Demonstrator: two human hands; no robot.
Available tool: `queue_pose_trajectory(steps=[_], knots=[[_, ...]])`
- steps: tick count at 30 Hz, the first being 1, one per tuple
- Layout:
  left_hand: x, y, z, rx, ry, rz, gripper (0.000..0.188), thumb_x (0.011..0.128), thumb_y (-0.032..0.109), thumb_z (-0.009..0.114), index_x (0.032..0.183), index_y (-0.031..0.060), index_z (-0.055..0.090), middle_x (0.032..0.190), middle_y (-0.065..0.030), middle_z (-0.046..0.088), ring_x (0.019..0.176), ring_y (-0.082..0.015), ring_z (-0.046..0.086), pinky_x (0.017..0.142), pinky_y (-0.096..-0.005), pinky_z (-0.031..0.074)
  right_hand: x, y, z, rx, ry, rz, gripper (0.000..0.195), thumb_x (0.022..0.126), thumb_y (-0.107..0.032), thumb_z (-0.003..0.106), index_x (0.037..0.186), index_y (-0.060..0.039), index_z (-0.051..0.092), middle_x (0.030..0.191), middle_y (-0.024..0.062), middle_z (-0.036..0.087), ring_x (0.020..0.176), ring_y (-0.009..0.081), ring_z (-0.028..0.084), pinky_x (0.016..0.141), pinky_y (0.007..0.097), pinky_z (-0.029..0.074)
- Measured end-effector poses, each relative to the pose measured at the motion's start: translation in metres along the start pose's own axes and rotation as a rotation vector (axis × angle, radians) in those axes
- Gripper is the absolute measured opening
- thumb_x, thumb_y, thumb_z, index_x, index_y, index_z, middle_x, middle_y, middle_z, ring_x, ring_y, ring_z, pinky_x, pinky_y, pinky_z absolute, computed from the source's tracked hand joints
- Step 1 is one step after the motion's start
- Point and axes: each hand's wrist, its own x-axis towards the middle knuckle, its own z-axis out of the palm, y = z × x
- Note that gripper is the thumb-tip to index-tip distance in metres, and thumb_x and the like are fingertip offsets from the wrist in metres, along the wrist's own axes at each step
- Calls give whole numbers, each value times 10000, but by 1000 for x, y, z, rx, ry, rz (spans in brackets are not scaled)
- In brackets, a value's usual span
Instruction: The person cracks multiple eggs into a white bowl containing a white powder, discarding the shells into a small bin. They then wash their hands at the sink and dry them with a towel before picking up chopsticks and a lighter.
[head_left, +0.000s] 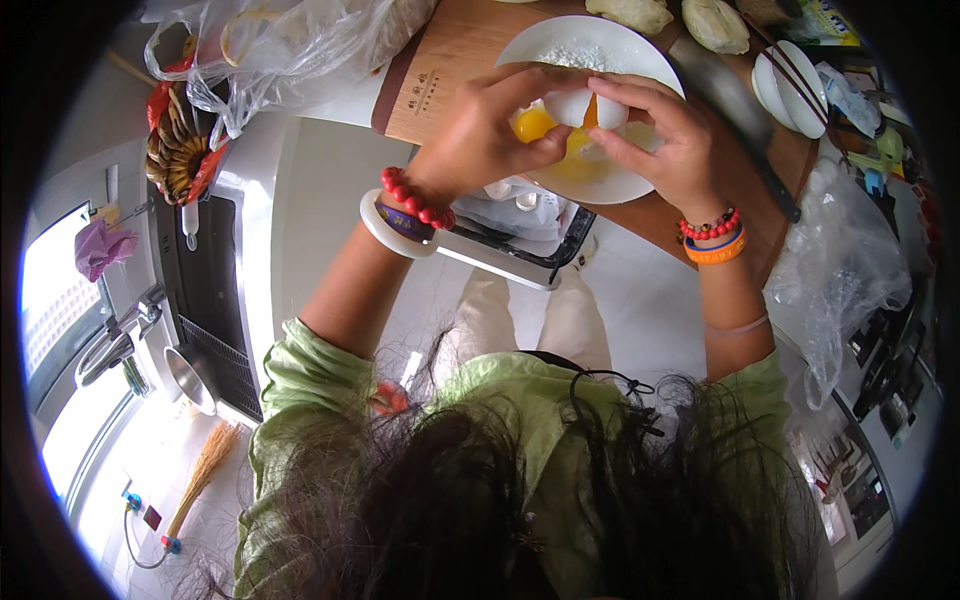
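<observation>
My left hand (504, 124) and my right hand (664, 127) meet over a white dish (654, 56), each gripping one side of a cracked egg (568, 106). The shell has split, and orange yolk (591, 112) shows in the gap between its halves. Below them, the dish holds a heap of white powder (574, 57) at its far side. One whole egg yolk (533, 124) lies at the left in the dish, with clear and yellowish egg liquid around the near side. Fingers hide part of the shell and the dish's middle.
Under the dish is a wooden cutting board (429, 101). A knife (776, 187) lies at its right, near pale dough-like pieces (715, 26). Chopsticks cross a white bowl (766, 86). Below the counter edge, a lined bin (551, 225) holds eggshells (526, 201). Plastic bags (840, 255) lie at both sides.
</observation>
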Motion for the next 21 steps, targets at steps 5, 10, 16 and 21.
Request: queue_pose_trajectory(steps=[5, 10, 16, 21], knots=[[8, 1, -15, 111, -188, -13, 481, 705, 18, 691, 1175, 57, 598, 1148, -96, 632, 1023, -263, 610, 858, -347, 500, 5, 0, -13, -117, -102, -63, 382, 724, 17, 725, 1092, -59, 651, 1106, 74, 641, 905, 161, 643, 726, 256, 565], [17, 3, -25, 208, -283, 70, 479, 716, 47, 690, 1184, 80, 599, 1142, -105, 622, 1031, -299, 595, 893, -370, 487, 7, -1, -20, -170, -172, -49, 376, 732, 12, 719, 1094, -65, 651, 1077, 72, 637, 863, 163, 643, 719, 254, 563], [26, 5, -29, 394, -304, 68, 420, 746, 100, 684, 1161, 95, 621, 1125, -111, 619, 989, -296, 598, 880, -368, 487, 4, -11, -30, -207, -167, 65, 394, 731, -2, 724, 1110, -69, 641, 1097, 69, 615, 893, 159, 622, 735, 258, 559], [41, 11, -38, 300, -286, 100, 384, 741, 117, 663, 1122, 83, 627, 1054, -144, 629, 928, -309, 614, 833, -365, 493, 12, -24, -35, -222, -187, 82, 407, 733, 1, 725, 1124, -63, 634, 1083, 55, 593, 933, 155, 602, 743, 252, 555]])
